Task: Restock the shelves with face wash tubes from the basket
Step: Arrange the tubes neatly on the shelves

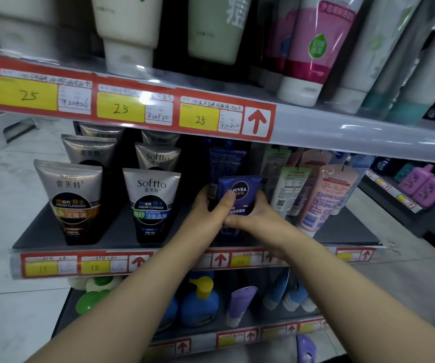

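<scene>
Looking into a shop aisle at tiered shelving edged with red price strips (pixel 132 106), above a pale tiled floor. Holding a dark blue Nivea Men tube (pixel 240 191) upright over the middle shelf (pixel 85 231), just in front of more blue tubes (pixel 227 158). Curling the left hand (pixel 208 208) around the tube's left side, pressing the thumb across its front just under the logo. Wrapping the right hand (pixel 255 214) around the tube's lower right side, fingers closing on it. Hiding the tube's base behind both hands, leaving contact with the shelf impossible to tell. Standing to the left: two rows of silver-and-black Softto tubes (pixel 152 203). Standing to the right: a pink tube (pixel 326 195). Sitting on the shelf below: a blue pump bottle (pixel 200 302) and a lilac tube (pixel 240 302).
</scene>
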Demonstrator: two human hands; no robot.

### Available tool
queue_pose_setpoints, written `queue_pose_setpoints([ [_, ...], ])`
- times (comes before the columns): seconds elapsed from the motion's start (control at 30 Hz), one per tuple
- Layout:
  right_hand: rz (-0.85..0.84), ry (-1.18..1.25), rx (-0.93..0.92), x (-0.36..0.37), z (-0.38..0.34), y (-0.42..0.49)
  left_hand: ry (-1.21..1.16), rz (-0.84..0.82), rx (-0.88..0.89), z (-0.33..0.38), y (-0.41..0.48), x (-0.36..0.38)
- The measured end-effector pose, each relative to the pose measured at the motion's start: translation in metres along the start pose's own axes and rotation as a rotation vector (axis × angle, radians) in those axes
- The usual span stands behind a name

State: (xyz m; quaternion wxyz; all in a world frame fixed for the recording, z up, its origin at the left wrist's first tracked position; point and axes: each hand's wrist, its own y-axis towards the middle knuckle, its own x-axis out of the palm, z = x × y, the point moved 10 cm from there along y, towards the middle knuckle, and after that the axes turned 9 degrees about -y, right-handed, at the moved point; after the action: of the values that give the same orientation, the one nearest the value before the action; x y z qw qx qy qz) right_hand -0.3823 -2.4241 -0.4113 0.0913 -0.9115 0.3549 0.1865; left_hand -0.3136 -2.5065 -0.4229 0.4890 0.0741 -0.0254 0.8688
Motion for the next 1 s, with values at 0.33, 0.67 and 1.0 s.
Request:
queue_pose_setpoints([
  [0.33, -0.043, 0.097, -0.086, 0.012, 0.001, 0.021, -0.417, 0.083, -0.167, -0.015, 0.022, -0.002],
  [0.67, 0.118, 0.093, 0.007, -0.006, -0.001, 0.028, -0.428, 0.109, -0.138, -0.018, 0.033, -0.003],
  [1.0, 0.144, 0.087, 0.170, 0.004, 0.018, 0.018, -0.365, 0.135, -0.203, -0.022, 0.026, -0.007],
])
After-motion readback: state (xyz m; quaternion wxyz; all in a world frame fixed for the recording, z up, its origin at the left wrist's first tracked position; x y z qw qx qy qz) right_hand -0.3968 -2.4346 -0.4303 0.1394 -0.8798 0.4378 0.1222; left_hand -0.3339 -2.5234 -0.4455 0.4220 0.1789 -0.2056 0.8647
